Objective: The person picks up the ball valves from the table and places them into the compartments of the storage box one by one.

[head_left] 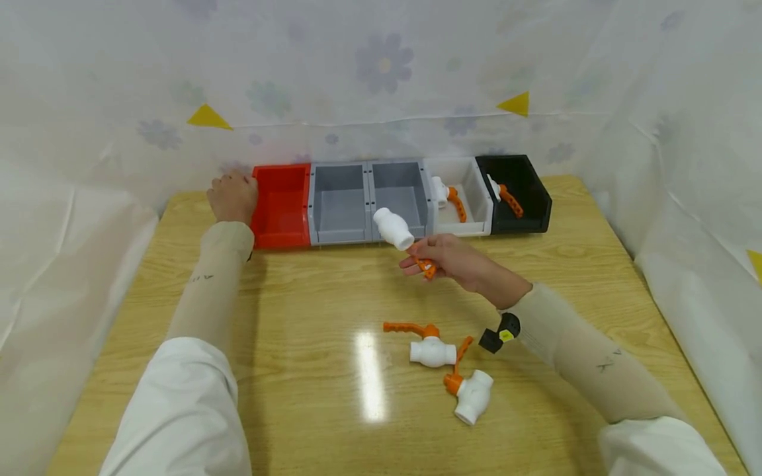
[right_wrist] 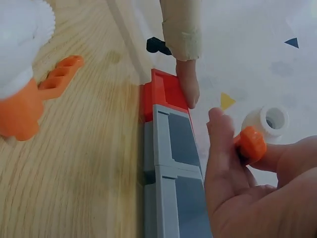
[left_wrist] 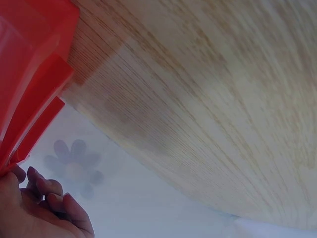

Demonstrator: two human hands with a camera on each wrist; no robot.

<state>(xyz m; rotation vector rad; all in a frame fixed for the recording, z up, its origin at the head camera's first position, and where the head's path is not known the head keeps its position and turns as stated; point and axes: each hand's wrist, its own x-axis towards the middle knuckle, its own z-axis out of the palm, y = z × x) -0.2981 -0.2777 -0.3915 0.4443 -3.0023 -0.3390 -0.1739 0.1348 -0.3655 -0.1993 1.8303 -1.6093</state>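
My right hand pinches a white ball valve by its orange handle, and the white valve body points up and left, raised in front of the grey bins. In the right wrist view, the orange handle shows between thumb and fingers. My left hand holds the back left edge of the red bin, its fingers curled. The left wrist view shows those curled fingers beside the red rim. Two more ball valves lie on the table, one sideways and one tilted nearer me.
Right of the red bin stand two grey bins, a white bin and a black bin. The white and black bins each hold an orange-handled valve. A flowered sheet hangs behind the wooden table.
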